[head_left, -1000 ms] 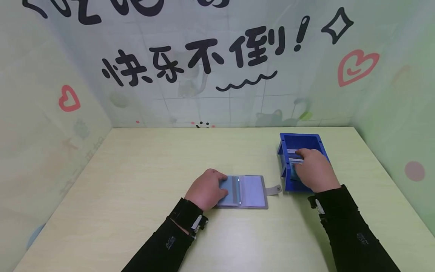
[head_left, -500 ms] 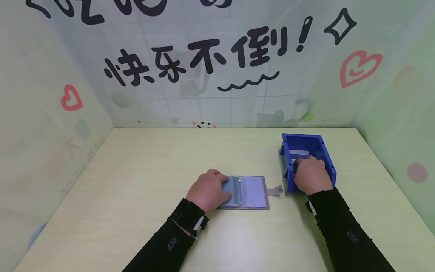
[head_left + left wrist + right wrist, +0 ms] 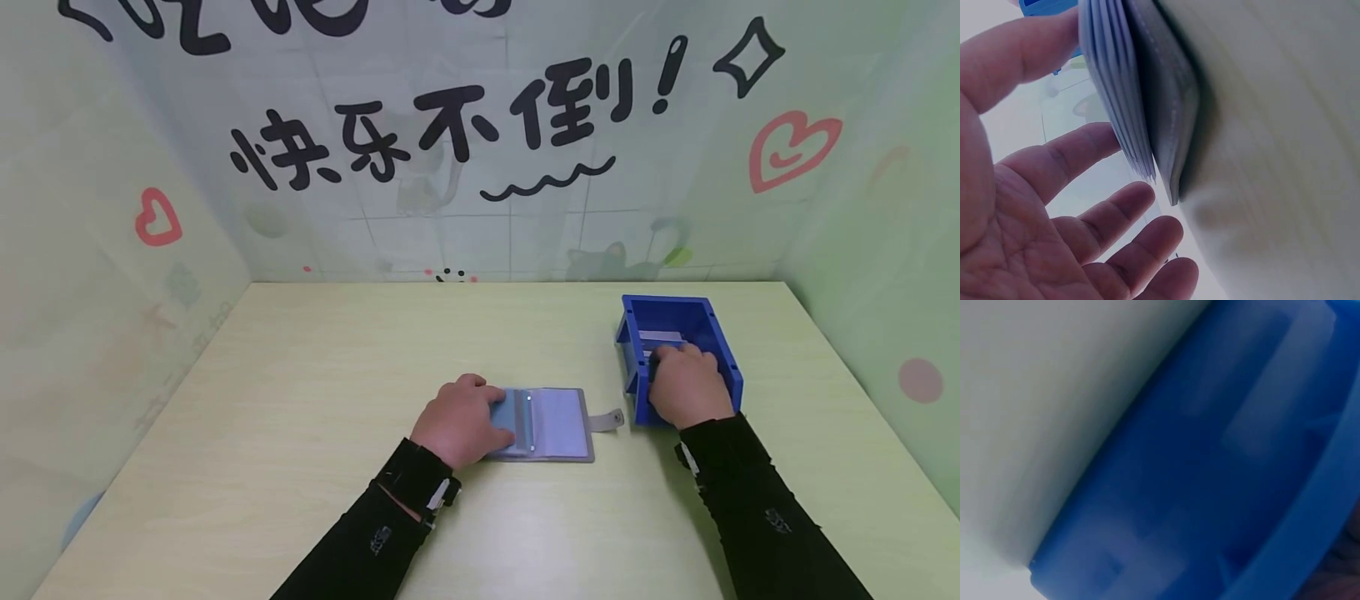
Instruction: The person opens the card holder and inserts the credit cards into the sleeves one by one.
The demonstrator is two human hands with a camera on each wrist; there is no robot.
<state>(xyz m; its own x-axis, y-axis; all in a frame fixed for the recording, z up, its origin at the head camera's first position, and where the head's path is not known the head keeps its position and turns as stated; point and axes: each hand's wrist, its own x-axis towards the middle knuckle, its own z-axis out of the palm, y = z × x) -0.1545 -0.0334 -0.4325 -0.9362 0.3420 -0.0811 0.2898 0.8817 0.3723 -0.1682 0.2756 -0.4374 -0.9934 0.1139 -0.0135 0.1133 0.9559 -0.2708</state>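
A small grey card holder [image 3: 558,423] lies spread open on the table, its clear sleeves fanned at the left side. My left hand [image 3: 461,421] rests on that left part, thumb and forefinger touching the sleeves. In the left wrist view the stacked sleeves [image 3: 1113,81] stand off the grey cover [image 3: 1169,94], and the other fingers are loosely bent beside them. My right hand [image 3: 688,387] reaches down into a blue bin [image 3: 671,307], where pale flat cards [image 3: 660,336] show at the back. Its fingertips are hidden, and I cannot tell what they hold.
The holder's snap strap [image 3: 607,421] sticks out to the right, close to the bin. Blue bin wall [image 3: 1166,444] fills most of the right wrist view. A printed backdrop [image 3: 420,233] rises behind the wooden table [image 3: 337,350], with panels at both sides.
My right hand has moved lower into the blue bin, its fingers going from visible over the cards to hidden. The left hand stays on the card holder, almost still.
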